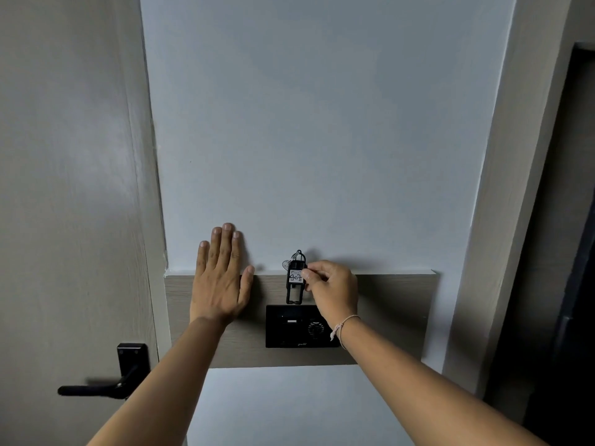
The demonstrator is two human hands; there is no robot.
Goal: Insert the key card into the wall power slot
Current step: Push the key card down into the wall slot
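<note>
A: Where is the key card?

B: The black key tag (295, 286), with a white label reading 407, stands upright in the right hand (335, 292), pinched at its right edge between thumb and fingertips. Its lower end sits just at the top edge of the black wall power unit (289, 336); whether it has entered the slot cannot be told. A small metal ring (287, 264) hangs at the tag's upper end.

A: And the other hand?

B: The left hand (220, 278) lies flat and spread, holding nothing, its palm on the wooden wall panel (392, 310) and its fingers reaching onto the pale wall (322, 140) above.

A: Anything else near?

B: A thin bracelet (342, 326) circles the right wrist, which hides the unit's right edge. A black door handle (106, 381) sits on the door (64, 188) to the left.
</note>
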